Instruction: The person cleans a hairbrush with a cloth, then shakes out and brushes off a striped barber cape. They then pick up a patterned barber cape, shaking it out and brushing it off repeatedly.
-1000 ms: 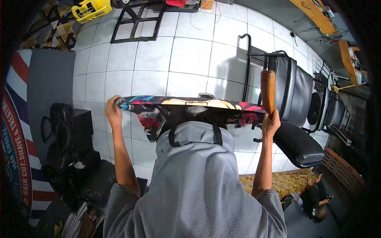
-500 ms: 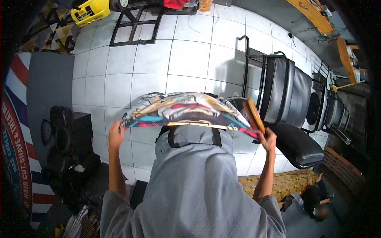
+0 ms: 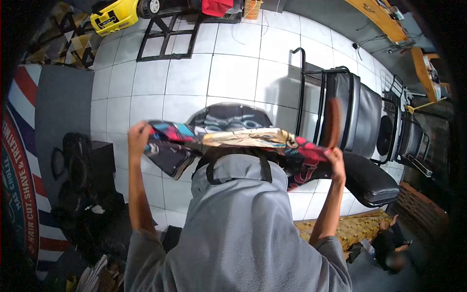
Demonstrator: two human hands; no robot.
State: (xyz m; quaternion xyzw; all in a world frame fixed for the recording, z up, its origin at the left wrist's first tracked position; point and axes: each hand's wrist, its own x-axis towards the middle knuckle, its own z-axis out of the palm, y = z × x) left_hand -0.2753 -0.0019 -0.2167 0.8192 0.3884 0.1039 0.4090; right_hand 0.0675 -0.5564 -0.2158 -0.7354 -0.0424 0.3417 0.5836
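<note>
A colourful printed cloth (image 3: 243,136) is stretched out in front of my body, sagging and billowing in the middle. My left hand (image 3: 139,135) pinches its left corner, and a dark printed fold hangs below that hand. At the other end my right hand (image 3: 334,158) is closed on the cloth's right corner. A brown brush-like object (image 3: 333,122) stands upright just above my right hand and seems to be held in it too; its lower end is hidden.
Black padded chairs (image 3: 342,109) stand to the right on white tiles. A black metal frame (image 3: 168,38) and a yellow toy car (image 3: 115,17) are at the upper left. Another person (image 3: 388,246) is at the lower right, near a patterned mat (image 3: 335,224).
Both hands have moved up and slightly apart. The cloth has swung, now showing its dark and red parts at both sides. The brown object has turned from tilted to upright.
</note>
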